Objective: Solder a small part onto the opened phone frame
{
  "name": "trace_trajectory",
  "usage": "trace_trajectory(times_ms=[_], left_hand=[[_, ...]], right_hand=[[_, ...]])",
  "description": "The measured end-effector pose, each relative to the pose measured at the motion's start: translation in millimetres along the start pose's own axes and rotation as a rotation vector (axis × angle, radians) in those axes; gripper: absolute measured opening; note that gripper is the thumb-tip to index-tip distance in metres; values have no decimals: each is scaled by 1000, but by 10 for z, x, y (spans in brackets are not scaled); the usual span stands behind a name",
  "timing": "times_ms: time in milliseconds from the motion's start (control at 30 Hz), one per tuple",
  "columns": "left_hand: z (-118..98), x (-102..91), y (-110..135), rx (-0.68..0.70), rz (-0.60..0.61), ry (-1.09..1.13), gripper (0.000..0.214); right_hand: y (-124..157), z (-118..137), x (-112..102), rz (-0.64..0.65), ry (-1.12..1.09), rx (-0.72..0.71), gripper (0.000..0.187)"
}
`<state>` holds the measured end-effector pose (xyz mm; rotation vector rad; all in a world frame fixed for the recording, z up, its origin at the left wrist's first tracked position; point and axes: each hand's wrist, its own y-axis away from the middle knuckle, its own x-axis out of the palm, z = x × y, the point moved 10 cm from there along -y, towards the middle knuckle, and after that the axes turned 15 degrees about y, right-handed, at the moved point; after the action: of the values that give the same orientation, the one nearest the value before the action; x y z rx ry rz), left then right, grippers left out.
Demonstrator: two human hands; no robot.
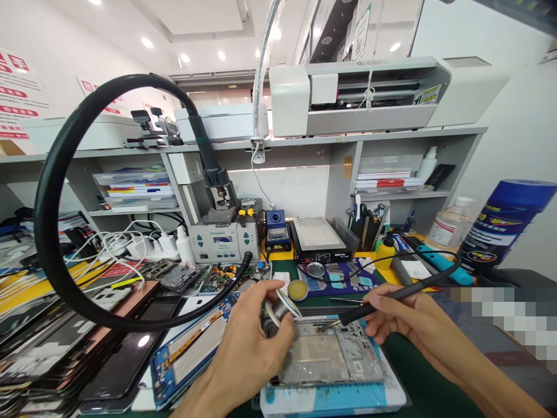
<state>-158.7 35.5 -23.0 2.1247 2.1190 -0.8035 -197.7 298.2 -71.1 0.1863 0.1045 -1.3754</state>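
My left hand (255, 334) is closed around a small spool of solder wire (281, 306), held just above the upper left corner of an opened phone frame (331, 357). My right hand (398, 316) grips a black soldering iron (391, 297) like a pen. Its tip points left and down onto the top edge of the phone frame. The iron's cable loops back toward the right. A round tin of flux (297, 289) sits just behind the spool.
A rework station (221, 238) with a thick black hose (56, 191) looping at the left stands at the back. A hot plate (317, 238), tool cup (365, 226), blue spray can (505, 223) and stacked phone screens (65, 348) surround the mat.
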Motion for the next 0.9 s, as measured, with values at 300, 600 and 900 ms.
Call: trace_trajectory(times_ms=[300,600,900], left_hand=[[-4,2,-4,-9,-2,6,36],[-9,-5,3,-7,-9,13,35],[-10,2,-7,2,1,-1,35]], right_hand=[[2,-10,2,14,-12,7,30],[13,-2,12,21,-23,-2,28],[31,-38,-1,28,-40,-1,26]])
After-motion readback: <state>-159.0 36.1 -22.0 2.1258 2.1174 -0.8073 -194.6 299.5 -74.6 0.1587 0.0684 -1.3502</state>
